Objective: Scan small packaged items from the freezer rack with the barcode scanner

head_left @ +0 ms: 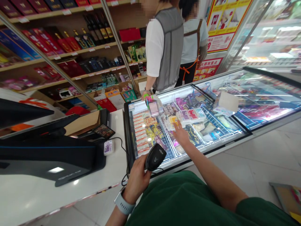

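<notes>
Right hand (181, 134) fingertips hidden behind a yellow-white frozen packet (172, 121); black handheld barcode scanner (155, 156) grip covered by left hand (137, 179).

A small shop: wooden shelves (70, 53) along the back wall carry red boxes and dark bottles, with cardboard cartons (115, 97) stacked on the floor below them. A white bench (47, 194) stands at the left beside a long glass-topped chest freezer (258, 103), lit brightly from inside. The floor (263, 153) is pale glossy tile, and red-and-yellow posters (223, 22) hang beside glass-doored coolers (275, 34) at the right.
</notes>
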Tool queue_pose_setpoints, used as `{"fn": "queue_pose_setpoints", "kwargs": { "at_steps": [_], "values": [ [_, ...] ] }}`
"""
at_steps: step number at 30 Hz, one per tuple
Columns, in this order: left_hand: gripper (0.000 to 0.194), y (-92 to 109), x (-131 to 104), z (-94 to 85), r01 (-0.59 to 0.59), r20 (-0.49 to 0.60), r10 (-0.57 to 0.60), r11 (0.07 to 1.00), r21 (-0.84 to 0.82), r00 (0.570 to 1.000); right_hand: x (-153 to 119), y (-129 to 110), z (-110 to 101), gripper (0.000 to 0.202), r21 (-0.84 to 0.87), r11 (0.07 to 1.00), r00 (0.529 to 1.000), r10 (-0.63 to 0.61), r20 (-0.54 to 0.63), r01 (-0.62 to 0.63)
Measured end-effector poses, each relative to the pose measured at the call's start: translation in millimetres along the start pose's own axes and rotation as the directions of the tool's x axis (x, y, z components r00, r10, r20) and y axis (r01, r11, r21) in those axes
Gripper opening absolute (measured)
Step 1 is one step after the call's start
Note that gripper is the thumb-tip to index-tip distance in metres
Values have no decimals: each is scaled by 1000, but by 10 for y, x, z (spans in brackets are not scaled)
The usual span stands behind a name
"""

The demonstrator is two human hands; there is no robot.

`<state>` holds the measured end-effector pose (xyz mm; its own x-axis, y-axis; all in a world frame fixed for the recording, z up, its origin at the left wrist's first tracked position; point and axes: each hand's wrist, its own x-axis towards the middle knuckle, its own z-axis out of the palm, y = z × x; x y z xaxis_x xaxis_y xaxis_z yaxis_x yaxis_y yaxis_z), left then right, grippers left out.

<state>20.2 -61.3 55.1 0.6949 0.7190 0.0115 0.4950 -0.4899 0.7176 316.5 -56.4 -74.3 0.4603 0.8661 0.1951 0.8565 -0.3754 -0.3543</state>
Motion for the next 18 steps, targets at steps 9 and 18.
{"fn": "queue_pose_setpoints", "kwargs": {
  "at_steps": [9,18],
  "values": [
    [46,-91,1,-46,-42,-1,42,999,-18,999,-78,-72,82,53,735,437,769,615,177,-518],
    [47,-125,-86,-64,-21,-37,21,1000,2,999,168,-111,241,24,798,-74,658,523,542,-598]
  ]
}}
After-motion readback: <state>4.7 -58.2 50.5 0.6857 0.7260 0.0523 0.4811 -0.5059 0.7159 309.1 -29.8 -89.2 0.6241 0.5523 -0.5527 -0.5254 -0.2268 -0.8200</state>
